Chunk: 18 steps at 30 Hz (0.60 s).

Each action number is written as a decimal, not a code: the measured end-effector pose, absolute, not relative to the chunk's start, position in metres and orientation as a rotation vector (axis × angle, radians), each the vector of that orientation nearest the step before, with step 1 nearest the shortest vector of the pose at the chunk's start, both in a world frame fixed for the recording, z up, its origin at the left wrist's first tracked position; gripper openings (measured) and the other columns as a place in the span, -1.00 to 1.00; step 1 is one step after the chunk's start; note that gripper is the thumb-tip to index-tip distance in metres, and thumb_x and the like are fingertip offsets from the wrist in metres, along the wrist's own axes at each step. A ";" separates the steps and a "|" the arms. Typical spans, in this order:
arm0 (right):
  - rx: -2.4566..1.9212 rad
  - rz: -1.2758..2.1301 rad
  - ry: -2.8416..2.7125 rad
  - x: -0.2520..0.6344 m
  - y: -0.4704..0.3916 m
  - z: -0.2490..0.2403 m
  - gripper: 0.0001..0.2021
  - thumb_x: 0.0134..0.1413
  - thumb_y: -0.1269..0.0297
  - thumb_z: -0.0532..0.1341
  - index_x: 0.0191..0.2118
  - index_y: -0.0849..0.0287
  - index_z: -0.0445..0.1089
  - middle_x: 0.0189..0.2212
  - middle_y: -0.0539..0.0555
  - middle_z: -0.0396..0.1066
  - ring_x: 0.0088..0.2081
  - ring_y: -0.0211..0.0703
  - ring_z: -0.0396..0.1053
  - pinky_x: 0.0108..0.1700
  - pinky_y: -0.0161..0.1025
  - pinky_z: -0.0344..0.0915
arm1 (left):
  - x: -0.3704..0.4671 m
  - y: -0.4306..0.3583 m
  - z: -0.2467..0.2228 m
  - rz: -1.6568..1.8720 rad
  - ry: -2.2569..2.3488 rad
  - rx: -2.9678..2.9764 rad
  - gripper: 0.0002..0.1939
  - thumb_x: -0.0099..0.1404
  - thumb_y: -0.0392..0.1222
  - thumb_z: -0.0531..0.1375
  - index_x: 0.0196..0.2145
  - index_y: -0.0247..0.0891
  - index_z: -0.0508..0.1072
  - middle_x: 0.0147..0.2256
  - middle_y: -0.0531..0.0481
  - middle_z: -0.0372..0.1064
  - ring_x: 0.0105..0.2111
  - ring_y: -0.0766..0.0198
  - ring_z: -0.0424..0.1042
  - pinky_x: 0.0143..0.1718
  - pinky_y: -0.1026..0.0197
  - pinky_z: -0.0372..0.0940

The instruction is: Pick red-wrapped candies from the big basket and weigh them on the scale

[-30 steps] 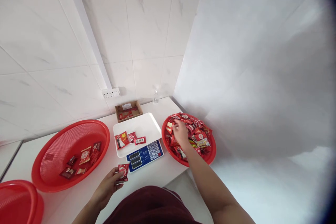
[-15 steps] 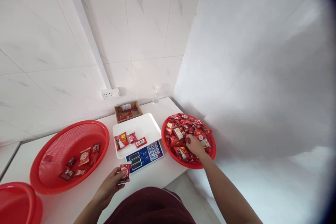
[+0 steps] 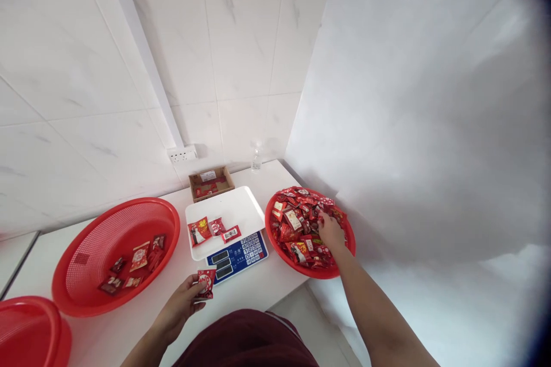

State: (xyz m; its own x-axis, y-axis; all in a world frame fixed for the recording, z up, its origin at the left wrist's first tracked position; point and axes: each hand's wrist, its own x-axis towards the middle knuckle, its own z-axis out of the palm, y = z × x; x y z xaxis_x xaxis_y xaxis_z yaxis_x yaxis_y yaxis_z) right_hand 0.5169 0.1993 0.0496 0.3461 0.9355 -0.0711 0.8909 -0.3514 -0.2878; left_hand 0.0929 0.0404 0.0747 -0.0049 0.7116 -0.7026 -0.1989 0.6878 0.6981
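My left hand [image 3: 179, 303] pinches a red snack packet [image 3: 206, 282] with white lettering, in front of the blue keypad of a digital scale [image 3: 235, 257]. On the scale's white pan [image 3: 235, 206] lie a larger red and yellow packet [image 3: 199, 231], a small red packet [image 3: 216, 226] and a flat red packet with a white label [image 3: 231, 234]. My right hand [image 3: 331, 231] reaches into a round red basket [image 3: 272, 241] heaped with small red snack packets [image 3: 293, 219]. Its fingers are closed among them, and what they grip is mostly hidden.
Left of the scale stands a large red basket [image 3: 80, 266] holding several packets. Another red basket [image 3: 58, 338] is cut off at the lower left. A cardboard box [image 3: 212, 183] and a clear bottle [image 3: 256, 159] stand near the tiled wall.
My right hand has shifted right and slightly up within the heaped basket, uncovering packets below it. My left hand keeps its packet in nearly the same place.
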 end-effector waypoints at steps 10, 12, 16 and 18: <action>-2.269 0.192 -1.699 0.515 0.217 0.063 -0.57 0.22 0.08 -0.10 -0.21 0.17 0.45 -0.17 0.19 0.41 -0.19 -0.06 0.38 -0.13 -0.17 0.24 | 0.087 0.035 0.068 0.778 1.464 0.447 -0.44 -0.12 0.12 0.37 -0.22 -0.20 0.36 -0.38 0.02 0.45 -0.35 0.26 0.43 -0.32 0.27 0.21; -2.305 0.198 -1.758 0.507 0.225 0.062 -0.60 0.19 0.05 -0.03 -0.10 0.15 0.42 -0.04 0.21 0.35 -0.16 -0.04 0.39 -0.12 -0.14 0.24 | 0.089 0.036 0.068 0.778 1.469 0.454 -0.44 -0.12 0.13 0.37 -0.21 -0.20 0.37 -0.37 0.01 0.46 -0.34 0.25 0.44 -0.32 0.26 0.21; -2.331 0.230 -1.895 0.495 0.236 0.054 -0.63 0.14 0.17 0.05 0.01 0.15 0.37 0.07 0.25 0.26 -0.10 0.06 0.38 -0.09 -0.05 0.24 | 0.093 0.036 0.068 0.778 1.483 0.463 -0.44 -0.12 0.14 0.36 -0.21 -0.19 0.38 -0.36 0.00 0.46 -0.31 0.22 0.45 -0.31 0.25 0.22; -2.299 0.242 -1.955 0.495 0.238 0.050 -0.69 0.12 0.25 0.06 -0.06 0.14 0.41 0.02 0.23 0.32 -0.12 0.07 0.39 -0.07 -0.03 0.24 | 0.094 0.036 0.069 0.785 1.492 0.462 -0.45 -0.10 0.15 0.35 -0.21 -0.19 0.38 -0.35 0.00 0.46 -0.30 0.21 0.45 -0.30 0.25 0.22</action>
State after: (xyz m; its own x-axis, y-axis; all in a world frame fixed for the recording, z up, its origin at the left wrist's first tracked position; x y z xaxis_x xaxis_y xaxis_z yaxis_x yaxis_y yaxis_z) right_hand 0.4952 0.2383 0.0496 0.1559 0.9866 -0.0478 0.9684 -0.1622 -0.1893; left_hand 0.0945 0.0360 0.0688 -0.0948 0.7073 -0.7005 -0.1769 0.6805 0.7110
